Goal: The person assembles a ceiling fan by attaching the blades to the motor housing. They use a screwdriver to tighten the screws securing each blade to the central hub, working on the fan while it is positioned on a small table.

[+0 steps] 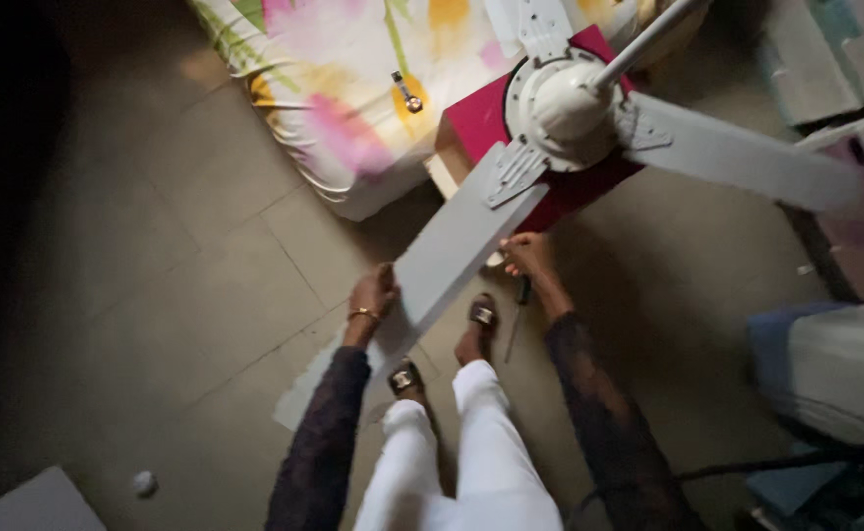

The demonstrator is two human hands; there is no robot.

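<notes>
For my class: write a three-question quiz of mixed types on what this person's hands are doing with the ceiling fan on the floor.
1. True or false: both hands grip the same fan blade.
2. Which hand is nearer the motor housing? A left hand B right hand
3. Fill in: the left wrist wears a gold ___.

Key: 1 true; 2 B; 3 bracelet.

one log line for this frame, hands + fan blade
left hand: grips edge of grey fan blade | right hand: grips opposite edge | ceiling fan motor: on red stool | screwdriver: on floor
</notes>
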